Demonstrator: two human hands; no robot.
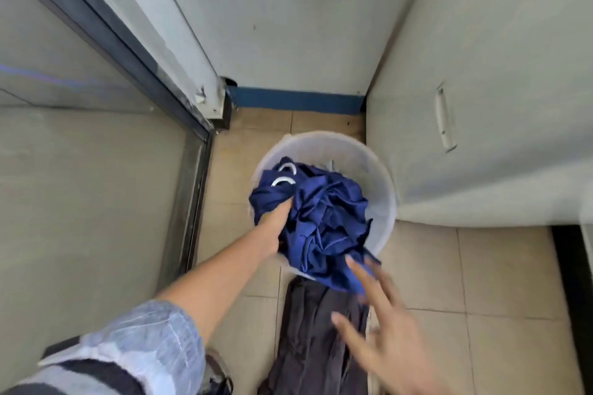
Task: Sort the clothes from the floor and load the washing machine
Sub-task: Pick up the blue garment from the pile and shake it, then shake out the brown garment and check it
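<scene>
A crumpled navy blue garment [324,218] with white curved marks fills a round translucent white bucket [375,176] on the tiled floor. My left hand [276,221] is pushed into the garment's left side, fingers buried in the cloth and gripping it. My right hand [382,327] hovers blurred at the lower right, fingers spread, its fingertips near the garment's hanging lower edge and holding nothing. A dark grey garment [317,340] lies on the floor just in front of the bucket, partly under my right hand.
A white appliance [481,106] with a recessed side handle stands right of the bucket. A wall with a blue skirting [295,99] is behind it. A metal-framed glass door [179,144] runs along the left. Beige floor tiles [481,266] lie around.
</scene>
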